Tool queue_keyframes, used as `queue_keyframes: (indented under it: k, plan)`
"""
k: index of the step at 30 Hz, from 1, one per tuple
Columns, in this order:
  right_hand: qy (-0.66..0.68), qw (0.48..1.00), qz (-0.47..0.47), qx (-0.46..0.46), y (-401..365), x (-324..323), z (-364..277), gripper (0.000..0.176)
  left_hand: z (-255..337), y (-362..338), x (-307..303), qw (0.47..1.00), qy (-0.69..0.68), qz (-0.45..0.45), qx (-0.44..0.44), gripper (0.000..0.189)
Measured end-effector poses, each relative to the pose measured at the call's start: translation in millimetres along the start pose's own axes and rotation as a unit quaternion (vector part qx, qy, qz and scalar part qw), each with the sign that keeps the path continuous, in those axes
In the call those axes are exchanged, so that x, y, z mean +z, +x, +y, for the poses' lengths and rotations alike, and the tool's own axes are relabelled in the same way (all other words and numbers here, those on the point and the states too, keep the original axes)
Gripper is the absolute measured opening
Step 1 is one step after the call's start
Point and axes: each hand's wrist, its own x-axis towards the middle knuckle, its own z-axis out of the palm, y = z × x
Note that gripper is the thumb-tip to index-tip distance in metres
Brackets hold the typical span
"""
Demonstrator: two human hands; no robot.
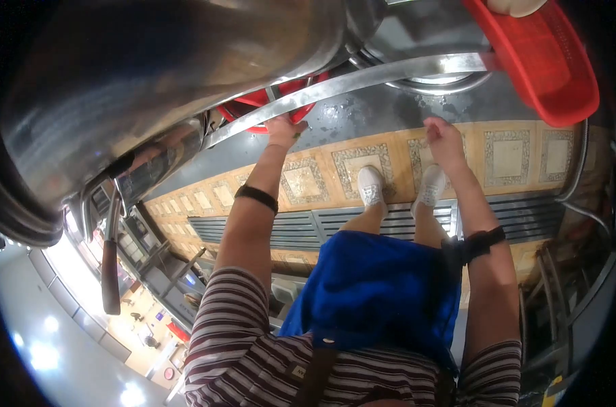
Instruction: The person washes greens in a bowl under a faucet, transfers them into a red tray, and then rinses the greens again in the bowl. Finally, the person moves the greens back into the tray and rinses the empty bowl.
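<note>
My left hand (284,130) is closed on the edge of a red handwheel (255,99), which has metal spokes and sits beneath a large steel vessel (185,54). Part of the wheel is covered by a curved flat metal bar (362,80) that crosses in front. My right hand (446,144) hangs above the tiled floor, apart from the wheel, its fingers curled loosely with nothing visible in them. At upper right, a red trough-shaped piece (549,64) meets the end of the metal bar. A pale rounded thing (515,5) rests in it, cut off by the frame.
Wet dark flooring (348,112) runs along the vessel's base. Behind it lie patterned tiles (302,182) and a slatted floor drain (281,229). A lever with a brown grip (109,275) hangs at left. Metal racks (555,298) and a bent pipe (579,169) are at right.
</note>
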Motion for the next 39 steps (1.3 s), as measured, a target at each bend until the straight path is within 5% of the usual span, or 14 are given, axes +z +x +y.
queue_keyframes:
  k: [2, 5, 8, 17, 22, 25, 28, 31, 39]
  plan:
    - [0.027, 0.999, -0.015, 0.03, 11, 1, -6, 0.015, 6, 16, -11, 0.924, -0.326, 0.152, -0.126, 0.043]
    - [0.032, 0.998, -0.045, 0.04, 16, 16, -5, 0.014, 0, 48, -12, 0.8, -0.448, 0.294, -0.27, 0.041]
    - [0.151, 0.978, -0.102, 0.098, 13, 46, 20, 0.015, -6, 74, -13, 0.703, -0.558, 0.29, -0.331, 0.04]
    - [0.091, 0.982, -0.111, 0.121, -19, 42, -2, 0.013, -12, 39, -30, 0.563, -0.721, 0.249, -0.319, 0.035]
    - [0.018, 0.994, -0.085, 0.059, -51, 37, -3, 0.014, -1, -16, -47, 0.557, -0.684, 0.326, -0.34, 0.026]
    - [0.015, 0.992, -0.092, 0.087, -67, 32, -6, 0.013, -2, -22, -56, 0.582, -0.669, 0.283, -0.364, 0.024]
    - [-0.001, 0.987, -0.111, 0.116, -76, 32, -9, 0.012, -12, -7, -54, 0.539, -0.702, 0.264, -0.383, 0.029]
    - [-0.02, 0.983, -0.132, 0.127, -83, 32, -13, 0.012, -42, 6, -3, 0.755, -0.471, 0.253, -0.38, 0.039]
    - [-0.023, 0.981, -0.141, 0.133, -78, 38, 0, 0.012, -42, 41, -13, 0.701, -0.521, 0.265, -0.409, 0.038]
